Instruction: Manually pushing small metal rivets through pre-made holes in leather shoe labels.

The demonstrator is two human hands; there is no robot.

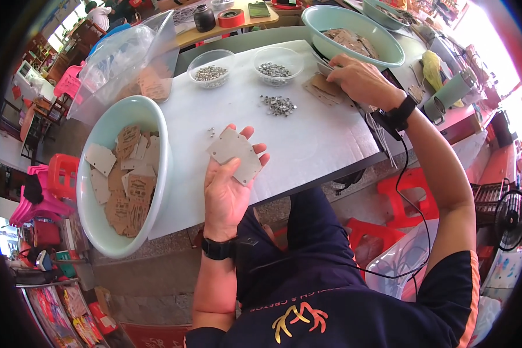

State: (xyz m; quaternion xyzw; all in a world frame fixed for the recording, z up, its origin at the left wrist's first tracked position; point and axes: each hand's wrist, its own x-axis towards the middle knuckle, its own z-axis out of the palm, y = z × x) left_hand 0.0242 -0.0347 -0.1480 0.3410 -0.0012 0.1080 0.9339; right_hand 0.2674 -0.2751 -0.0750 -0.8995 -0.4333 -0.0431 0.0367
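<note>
My left hand (229,188) is palm up over the near edge of the white-covered table. Its thumb presses a grey cardboard piece (236,153) with small holes against the fingers. At the table's far right, my right hand (362,81) is curled over several brown and grey cardboard pieces (321,91). Its fingertips are partly hidden, so what they grip does not show. Small shiny metal fasteners lie in a loose pile (278,105) between the hands. A few tiny ones (211,133) lie just beyond the left hand.
Two clear bowls (211,62) (278,61) of small metal parts stand at the back. A pale green basin (162,168) of cardboard pieces is at the left, another basin (397,49) at the back right. Red stools (409,197) stand below. A black cable (409,197) hangs beside my right arm.
</note>
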